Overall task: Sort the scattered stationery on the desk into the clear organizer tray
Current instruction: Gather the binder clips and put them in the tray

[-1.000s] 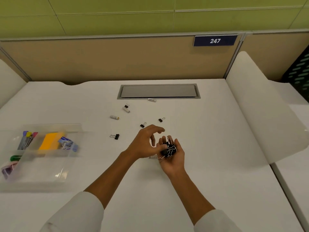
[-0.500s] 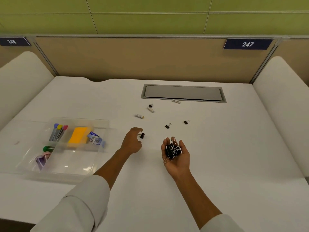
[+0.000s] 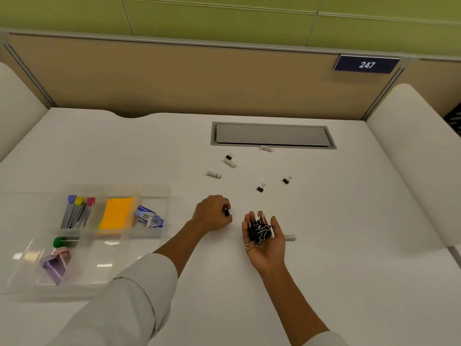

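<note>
My right hand (image 3: 268, 242) lies palm up at the desk's middle and cups a heap of black binder clips (image 3: 259, 231). Just to its left, my left hand (image 3: 212, 214) is curled with its fingers pinched on one black binder clip (image 3: 226, 212) at the desk surface. Three more binder clips lie loose farther back: one (image 3: 260, 188), one (image 3: 286, 180) and one (image 3: 229, 156). Small white tubes lie among them (image 3: 214, 174) (image 3: 230, 163) (image 3: 266, 148), and another (image 3: 290, 238) sits beside my right hand. The clear organizer tray (image 3: 164, 193) stands at the left.
The tray holds colour-capped pens (image 3: 77, 211), an orange pad (image 3: 116, 213), blue-white packets (image 3: 149, 217), a green item (image 3: 62, 242) and a purple item (image 3: 55, 267). A grey cable hatch (image 3: 272, 134) is set into the desk at the back. Padded white dividers rise at both sides.
My left hand left the right palm, reached left to a lone binder clip and closed on it. The right hand stayed cupped around its clips. The camera swung left.
</note>
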`<state>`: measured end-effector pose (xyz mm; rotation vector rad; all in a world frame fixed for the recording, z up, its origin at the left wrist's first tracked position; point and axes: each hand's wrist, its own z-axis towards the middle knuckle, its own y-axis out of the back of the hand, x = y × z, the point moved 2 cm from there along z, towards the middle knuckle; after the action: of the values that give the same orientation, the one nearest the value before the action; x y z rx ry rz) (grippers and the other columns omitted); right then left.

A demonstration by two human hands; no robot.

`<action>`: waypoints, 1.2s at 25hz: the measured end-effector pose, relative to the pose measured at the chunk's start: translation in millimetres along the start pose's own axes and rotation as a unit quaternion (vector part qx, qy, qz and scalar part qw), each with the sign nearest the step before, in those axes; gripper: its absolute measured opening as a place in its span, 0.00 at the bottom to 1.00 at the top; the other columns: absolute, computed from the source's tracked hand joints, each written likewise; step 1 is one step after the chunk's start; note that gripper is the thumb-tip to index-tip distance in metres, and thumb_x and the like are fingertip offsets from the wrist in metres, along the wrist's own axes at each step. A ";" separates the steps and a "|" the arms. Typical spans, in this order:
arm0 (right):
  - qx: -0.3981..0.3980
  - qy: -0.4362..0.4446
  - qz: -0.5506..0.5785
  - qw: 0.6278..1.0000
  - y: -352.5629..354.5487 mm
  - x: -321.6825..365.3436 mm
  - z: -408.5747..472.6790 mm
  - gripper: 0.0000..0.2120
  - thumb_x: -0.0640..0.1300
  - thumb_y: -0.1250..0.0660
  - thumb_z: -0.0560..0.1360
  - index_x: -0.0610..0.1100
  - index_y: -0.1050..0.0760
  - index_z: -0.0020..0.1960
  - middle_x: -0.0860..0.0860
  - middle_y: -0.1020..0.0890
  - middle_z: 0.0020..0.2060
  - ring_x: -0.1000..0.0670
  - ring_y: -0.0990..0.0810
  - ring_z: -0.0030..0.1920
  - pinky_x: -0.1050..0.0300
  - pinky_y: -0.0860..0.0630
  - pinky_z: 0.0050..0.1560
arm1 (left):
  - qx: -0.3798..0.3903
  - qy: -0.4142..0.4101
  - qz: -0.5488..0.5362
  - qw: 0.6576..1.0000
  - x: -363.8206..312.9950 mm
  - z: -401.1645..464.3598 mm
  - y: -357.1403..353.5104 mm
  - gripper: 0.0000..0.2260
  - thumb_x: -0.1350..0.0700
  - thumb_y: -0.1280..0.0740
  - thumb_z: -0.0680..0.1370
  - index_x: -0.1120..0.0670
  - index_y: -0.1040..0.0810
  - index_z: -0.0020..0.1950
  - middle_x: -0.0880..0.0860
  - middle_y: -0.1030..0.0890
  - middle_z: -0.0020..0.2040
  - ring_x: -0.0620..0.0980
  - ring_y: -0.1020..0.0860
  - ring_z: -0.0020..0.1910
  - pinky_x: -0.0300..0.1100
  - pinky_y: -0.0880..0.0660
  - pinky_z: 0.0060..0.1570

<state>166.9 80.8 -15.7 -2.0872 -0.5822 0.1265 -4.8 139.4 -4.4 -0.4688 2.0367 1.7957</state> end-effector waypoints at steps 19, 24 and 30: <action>0.016 0.005 0.010 1.000 -5.0 35.5 3.9 0.11 0.49 0.33 0.78 0.41 0.17 0.49 0.45 0.16 0.51 0.45 0.15 0.51 0.50 0.16 0.49 | -0.140 -0.130 -0.083 0.978 -89.9 18.1 30.1 0.10 0.50 0.29 0.72 0.50 0.23 0.50 0.44 0.21 0.43 0.44 0.25 0.33 0.38 0.27 0.35; 0.028 -0.005 0.027 0.999 -4.5 59.4 5.2 0.12 0.49 0.33 0.77 0.41 0.18 0.52 0.43 0.15 0.52 0.44 0.15 0.52 0.49 0.16 0.50 | -0.012 -0.010 -0.003 1.000 -81.7 74.3 -2.9 0.18 0.54 0.32 0.76 0.53 0.27 0.65 0.54 0.24 0.59 0.53 0.22 0.51 0.46 0.25 0.51; 0.022 0.007 0.041 0.999 -0.4 93.5 10.2 0.16 0.50 0.32 0.76 0.40 0.18 0.57 0.41 0.16 0.56 0.41 0.17 0.57 0.45 0.18 0.56 | 0.002 -0.007 0.090 0.996 -94.6 106.1 -41.7 0.08 0.58 0.34 0.76 0.55 0.20 0.54 0.56 0.22 0.52 0.55 0.22 0.50 0.42 0.26 0.45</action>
<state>246.1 131.1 -8.6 -2.0686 -0.4805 0.1698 104.8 239.1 -5.4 -0.2775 2.1318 1.8900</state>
